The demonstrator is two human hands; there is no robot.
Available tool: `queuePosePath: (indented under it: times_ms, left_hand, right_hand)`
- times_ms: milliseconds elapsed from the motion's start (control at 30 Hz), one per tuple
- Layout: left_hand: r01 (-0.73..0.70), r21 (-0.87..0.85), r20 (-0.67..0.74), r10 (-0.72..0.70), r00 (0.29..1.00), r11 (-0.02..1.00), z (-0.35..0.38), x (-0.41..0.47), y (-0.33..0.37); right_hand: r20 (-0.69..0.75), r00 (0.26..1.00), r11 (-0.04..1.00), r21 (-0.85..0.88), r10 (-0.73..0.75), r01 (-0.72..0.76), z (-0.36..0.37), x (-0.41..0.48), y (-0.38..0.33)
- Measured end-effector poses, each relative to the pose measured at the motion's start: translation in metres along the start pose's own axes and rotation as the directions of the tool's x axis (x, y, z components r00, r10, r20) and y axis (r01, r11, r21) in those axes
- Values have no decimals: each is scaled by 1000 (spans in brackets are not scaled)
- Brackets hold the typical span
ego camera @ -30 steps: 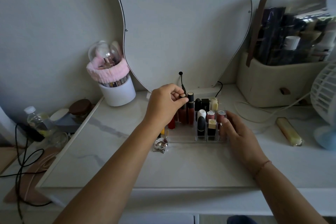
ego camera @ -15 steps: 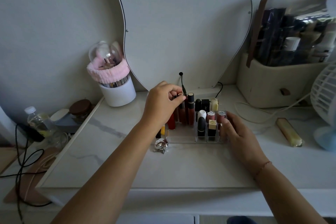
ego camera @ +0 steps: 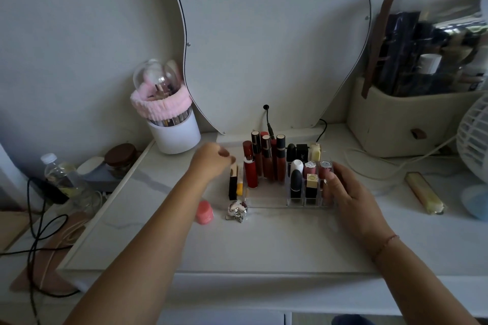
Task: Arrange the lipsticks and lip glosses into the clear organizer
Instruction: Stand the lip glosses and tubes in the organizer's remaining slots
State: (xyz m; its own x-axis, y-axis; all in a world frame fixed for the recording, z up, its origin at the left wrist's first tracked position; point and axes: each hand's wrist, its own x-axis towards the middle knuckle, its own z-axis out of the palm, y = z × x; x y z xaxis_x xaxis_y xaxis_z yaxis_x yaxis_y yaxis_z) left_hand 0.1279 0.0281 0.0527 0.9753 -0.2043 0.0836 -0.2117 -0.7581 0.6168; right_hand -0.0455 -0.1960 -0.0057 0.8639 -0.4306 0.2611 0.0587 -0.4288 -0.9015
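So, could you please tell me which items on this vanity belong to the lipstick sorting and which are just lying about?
Part of the job:
clear organizer
red lip gloss tubes
lipsticks in the right slots
black and gold lipstick
yellow lip tube

Lying about:
brush holder
pink jar
silver charm
fan
beige cosmetic case
water bottle

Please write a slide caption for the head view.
Left hand near loose lipsticks; right hand steadies the clear organizer.
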Motion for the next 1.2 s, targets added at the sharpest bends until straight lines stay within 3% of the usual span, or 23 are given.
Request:
queuePosePath:
  times_ms: [100,433,500,567,633,800,933,1200]
  left_hand:
    - [74,68,120,-82,989,995,12,5,-4]
    - [115,113,30,-119,992,987,11,10,-8]
    - [68,25,-12,-67,998,997,3,6,-14]
    - [13,-179,-81,-28,996,984,-8,0,-18]
    - [-55,-364,-171,-9,985,930,-23,-10,-17]
    - [-291,-562,-279,153,948,774,-46,-35,21]
    - [-320,-639,-242,212,947,699,-41,-45,46]
    - [-331,-596,-186,275,943,732,-13,-48,53]
  right_hand:
    - [2,1000,1000,7,6,-6,0,0,0]
    - [-5,1000,1000,19,12,-12,-1,-2,-3]
    - [0,1000,1000,28,12,-12,-1,-2,-3]
    - [1,1000,1000,28,10,-10,0,-2,-2]
    - [-3,1000,1000,20,4,-4,0,-2,-2]
    - [-4,1000,1000,10,-3,3,0,0,-1]
    - [-4,1000,999,36,-1,2,0,-1,0]
    - [-6,1000,999,51,3,-2,0,0,0]
